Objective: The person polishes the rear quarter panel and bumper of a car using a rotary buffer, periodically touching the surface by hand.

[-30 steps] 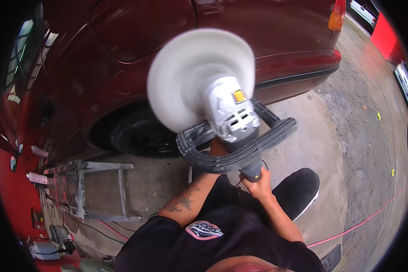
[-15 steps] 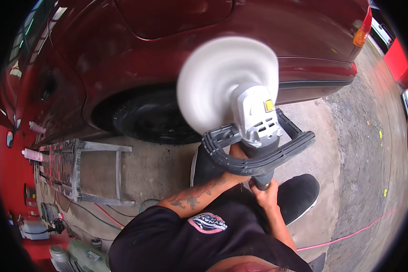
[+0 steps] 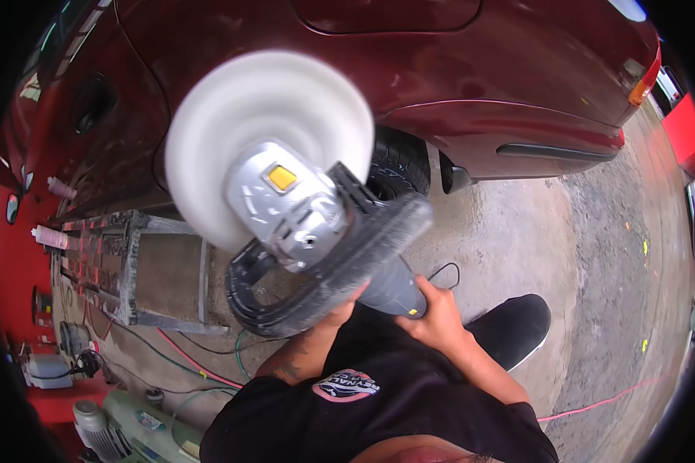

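Observation:
A grey and black polisher (image 3: 286, 212) with a yellow patch on its head fills the middle of the view. Its round white pad (image 3: 274, 89) is blurred as if spinning, and it hides part of the dark red car (image 3: 417, 69). Whether the pad touches the paint I cannot tell. My left hand (image 3: 345, 310) is closed on the polisher under its curved black handle (image 3: 347, 262), which covers most of the fingers. My right hand (image 3: 434, 316) is wrapped round the rear end of the tool's grey body.
At left stands a worn stepped frame (image 3: 135, 266) with a pink-white bottle (image 3: 50, 237) on it. Hoses and cords (image 3: 181, 351) cross the floor near a green compressor (image 3: 143, 420). A car tyre (image 3: 401, 162) shows behind the polisher; my shoe (image 3: 511, 328) is at right.
The polisher has swung left and tilted, with both hands still on it. The pad now lies further left across the car, and part of the tyre shows to its right.

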Available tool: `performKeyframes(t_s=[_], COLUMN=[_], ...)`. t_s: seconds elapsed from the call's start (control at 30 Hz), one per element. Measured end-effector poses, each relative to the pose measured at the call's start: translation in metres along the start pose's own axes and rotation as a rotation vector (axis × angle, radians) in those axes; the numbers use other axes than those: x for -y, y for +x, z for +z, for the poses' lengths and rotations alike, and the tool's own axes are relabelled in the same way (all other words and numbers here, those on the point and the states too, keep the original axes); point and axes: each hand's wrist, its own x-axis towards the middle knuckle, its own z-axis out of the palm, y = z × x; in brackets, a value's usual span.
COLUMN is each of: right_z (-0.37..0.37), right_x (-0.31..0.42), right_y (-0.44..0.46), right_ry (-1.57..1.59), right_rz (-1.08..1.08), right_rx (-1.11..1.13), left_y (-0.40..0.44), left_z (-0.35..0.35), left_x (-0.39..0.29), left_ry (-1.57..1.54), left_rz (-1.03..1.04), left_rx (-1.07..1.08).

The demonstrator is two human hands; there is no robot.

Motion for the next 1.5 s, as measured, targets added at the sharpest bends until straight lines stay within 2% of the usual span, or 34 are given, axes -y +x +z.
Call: performKeyframes(t_s=[0.03,0.13,0.2,0.33,0.63,0.8,0.9,1.0,1.27,1.37,1.43,1.5], right_z=[0.002,0.003,0.009,0.025,0.020,0.013,0.016,0.009,-0.021,-0.025,-0.031,-0.034], right_x=[0.010,0.033,0.039,0.045,0.042,0.040,0.034,0.035,0.079,0.093,0.092,0.084], right_y=[0.005,0.022,0.029,0.034,0.017,0.007,0.006,0.012,0.051,0.054,0.053,0.055], right_ry=[-0.016,0.009,0.046,0.060,0.025,0.006,-0.014,0.022,-0.038,-0.024,0.033,0.083], right_rz=[-0.015,-0.164,-0.242,-0.254,-0.203,-0.213,-0.107,-0.061,-0.264,-0.244,-0.333,-0.393], right_rx=[0.030,0.105,0.128,0.130,0.103,0.018,-0.070,-0.113,-0.251,-0.151,-0.014,0.075], left_y=[0.005,0.022,0.028,0.032,0.028,0.029,0.025,0.037,0.104,0.112,0.108,0.094], left_z=[-0.002,-0.008,-0.021,-0.036,-0.025,-0.006,-0.016,-0.010,0.016,0.012,0.013,0.000], left_x=[-0.013,-0.053,-0.064,-0.072,-0.068,-0.069,-0.031,-0.026,-0.109,-0.129,-0.128,-0.119], left_ry=[-0.007,-0.361,-0.347,-0.341,-0.364,-0.392,-0.120,-0.036,-0.290,-0.397,-0.479,-0.427], left_rz=[-0.022,0.084,0.084,0.088,0.092,0.102,0.248,0.295,0.356,0.372,0.366,0.305], left_rx=[-0.035,-0.082,-0.199,-0.236,-0.185,-0.037,-0.006,0.075,0.089,0.046,-0.072,-0.077])
